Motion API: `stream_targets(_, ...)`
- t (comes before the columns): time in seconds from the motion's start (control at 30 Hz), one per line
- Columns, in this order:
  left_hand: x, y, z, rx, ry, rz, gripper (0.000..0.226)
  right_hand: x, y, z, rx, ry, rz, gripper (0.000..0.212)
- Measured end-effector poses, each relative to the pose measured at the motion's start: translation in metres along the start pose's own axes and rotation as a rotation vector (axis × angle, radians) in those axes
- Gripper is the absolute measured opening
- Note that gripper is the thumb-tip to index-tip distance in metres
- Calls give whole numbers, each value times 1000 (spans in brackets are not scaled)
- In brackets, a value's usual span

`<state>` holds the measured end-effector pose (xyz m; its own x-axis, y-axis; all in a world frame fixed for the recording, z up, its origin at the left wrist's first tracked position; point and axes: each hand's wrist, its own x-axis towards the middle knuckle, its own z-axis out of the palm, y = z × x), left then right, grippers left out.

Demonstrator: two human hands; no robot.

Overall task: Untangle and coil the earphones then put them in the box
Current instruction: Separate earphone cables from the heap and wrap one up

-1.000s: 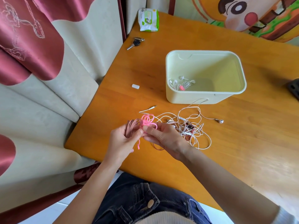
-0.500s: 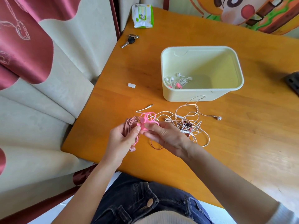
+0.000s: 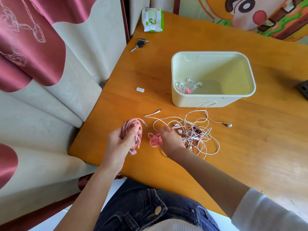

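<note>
Head camera, looking down on an orange wooden table, with both hands at its near-left corner.

Grips a neat coil of pink earphones in the left hand: thumb pressed across the strands, fingers curled beneath, one pink earbud hanging below the palm, the jack poking out at the top of the coil. Holds that coil over the table's edge, well apart from the box.

Keeps the right hand palm down, with fingers bent onto a small bunch of pink ties lying on the table (cannot tell whether pinching them or only touching).

Just right of that hand, touching its far side: a loose tangle of white earphones, spread over the table with some darker reddish cable knotted in the middle. Trailing out of it, a jack plug to the left and a single white earbud to the right, with one loop reaching the front wall of the box.

Beyond the tangle: a pale green box, open-topped, upright, with coiled white earphones lying in its near-left corner, bound with something pink.

Farther off, towards the table's left edge: a small white cap, a key and a packet of wipes.
</note>
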<state>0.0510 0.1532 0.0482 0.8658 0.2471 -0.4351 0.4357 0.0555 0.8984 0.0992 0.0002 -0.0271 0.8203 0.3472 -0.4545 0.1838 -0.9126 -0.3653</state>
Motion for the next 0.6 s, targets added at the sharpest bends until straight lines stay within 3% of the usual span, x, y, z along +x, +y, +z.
stream_targets(0.07,0,-1,-4,13,7,-11,25,-5,0,-4,-39,-22,-51,51)
stream_targets(0.1,0,-2,-5,16,1,-17,28,-9,-2,-8,58,15,-91,55)
stream_targets(0.27,-1,-2,-2,-24,-51,-23,34,-32,-32,-42,772,321,-297,26)
stream_targets(0.6,-3,-4,-3,-71,-137,-97,25,-35,-34,-52,693,421,-418,16)
